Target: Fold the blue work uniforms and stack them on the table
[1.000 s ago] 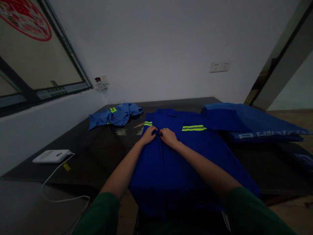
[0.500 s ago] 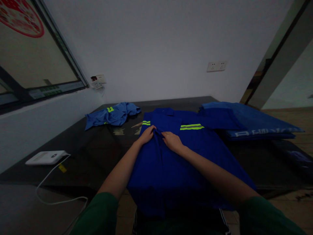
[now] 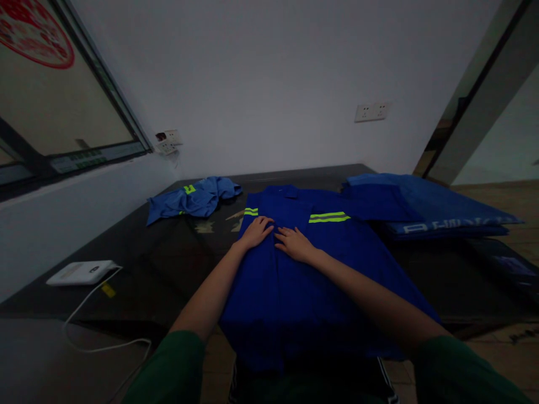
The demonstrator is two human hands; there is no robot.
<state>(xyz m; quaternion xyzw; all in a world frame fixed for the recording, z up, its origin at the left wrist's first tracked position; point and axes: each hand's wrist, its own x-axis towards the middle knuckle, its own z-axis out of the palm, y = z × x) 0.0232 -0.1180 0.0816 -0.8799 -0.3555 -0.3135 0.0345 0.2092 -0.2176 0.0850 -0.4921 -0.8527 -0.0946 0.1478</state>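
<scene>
A dark blue work shirt (image 3: pixel 337 264) with yellow-green reflective bands lies spread on the black table, its collar toward the wall and its lower end hanging over the near edge. My left hand (image 3: pixel 256 231) rests on the shirt's front just below the left band, fingers stretched out. Close beside it, my right hand (image 3: pixel 295 243) lies on the cloth to the right of the front seam, its fingers spread. Both hands touch the fabric without gripping it. One sleeve reaches right onto blue plastic packaging (image 3: pixel 438 202).
A crumpled lighter blue garment (image 3: pixel 197 197) lies at the back left of the table (image 3: pixel 168 269). Near the left edge is a white device (image 3: pixel 82 272) with a white cable (image 3: pixel 101 350) hanging down. Wall sockets (image 3: pixel 371 111) are above the table.
Both hands have let go of the pinched fold at the shirt's front. Their fingers have opened out flat, and the cloth between them lies smoother.
</scene>
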